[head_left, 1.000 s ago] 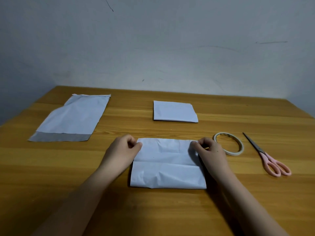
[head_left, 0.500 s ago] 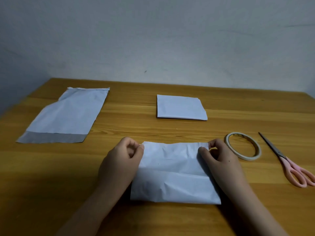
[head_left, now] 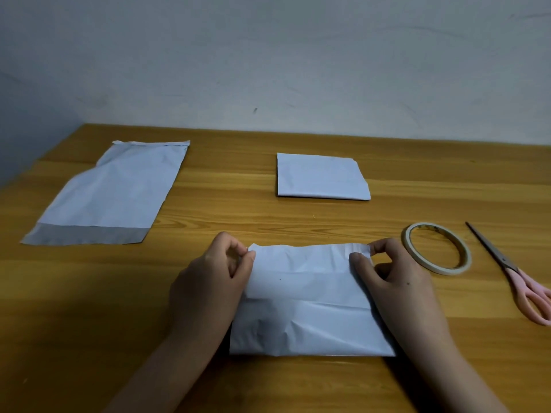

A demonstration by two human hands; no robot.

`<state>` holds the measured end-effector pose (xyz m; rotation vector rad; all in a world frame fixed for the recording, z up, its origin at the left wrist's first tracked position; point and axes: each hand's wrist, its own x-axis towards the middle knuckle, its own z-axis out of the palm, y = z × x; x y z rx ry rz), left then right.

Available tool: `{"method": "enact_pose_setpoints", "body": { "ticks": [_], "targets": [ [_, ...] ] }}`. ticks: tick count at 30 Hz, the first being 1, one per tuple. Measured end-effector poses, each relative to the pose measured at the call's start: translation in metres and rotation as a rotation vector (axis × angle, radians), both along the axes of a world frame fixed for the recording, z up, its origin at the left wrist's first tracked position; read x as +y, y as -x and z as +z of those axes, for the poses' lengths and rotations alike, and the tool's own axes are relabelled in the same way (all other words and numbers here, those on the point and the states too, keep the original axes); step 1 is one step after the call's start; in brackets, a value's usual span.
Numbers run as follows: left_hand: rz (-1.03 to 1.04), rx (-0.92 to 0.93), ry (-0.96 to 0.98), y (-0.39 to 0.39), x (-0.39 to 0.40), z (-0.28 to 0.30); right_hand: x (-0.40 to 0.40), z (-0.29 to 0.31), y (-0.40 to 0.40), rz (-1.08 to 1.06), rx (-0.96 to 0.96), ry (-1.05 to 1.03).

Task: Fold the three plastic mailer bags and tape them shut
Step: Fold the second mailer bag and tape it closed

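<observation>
A partly folded white mailer bag (head_left: 307, 302) lies on the wooden table (head_left: 268, 222) in front of me. My left hand (head_left: 211, 281) pinches its far left corner. My right hand (head_left: 393, 281) pinches its far right corner, and that far edge is lifted slightly off the layers below. A second mailer bag (head_left: 322, 177), folded into a small rectangle, lies farther back at the centre. An unfolded mailer bag (head_left: 110, 195) with a grey strip at its near end lies flat at the left. A roll of tape (head_left: 436, 248) lies just right of my right hand.
Pink-handled scissors (head_left: 518, 278) lie at the right edge, blades pointing away from me. A grey wall rises behind the table's far edge. Bare wood shows between the bags.
Both hands kept their pinch on the near bag's far corners and drew that edge slightly toward me; the camera has moved closer and lower. The other bags, tape and scissors stayed in place.
</observation>
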<state>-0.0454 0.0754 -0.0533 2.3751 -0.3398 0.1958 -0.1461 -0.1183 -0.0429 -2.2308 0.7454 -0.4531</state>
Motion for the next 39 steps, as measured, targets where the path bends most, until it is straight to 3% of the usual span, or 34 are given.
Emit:
{"method": "enact_pose_setpoints", "body": {
  "ticks": [26,39],
  "targets": [
    [-0.054,-0.143,-0.127,0.000,0.005,-0.011,-0.006,0.002,-0.009,-0.029,0.093,-0.001],
    [-0.102,-0.219,-0.174,-0.001,0.006,-0.014,-0.005,-0.004,-0.014,-0.052,0.153,0.148]
  ]
}}
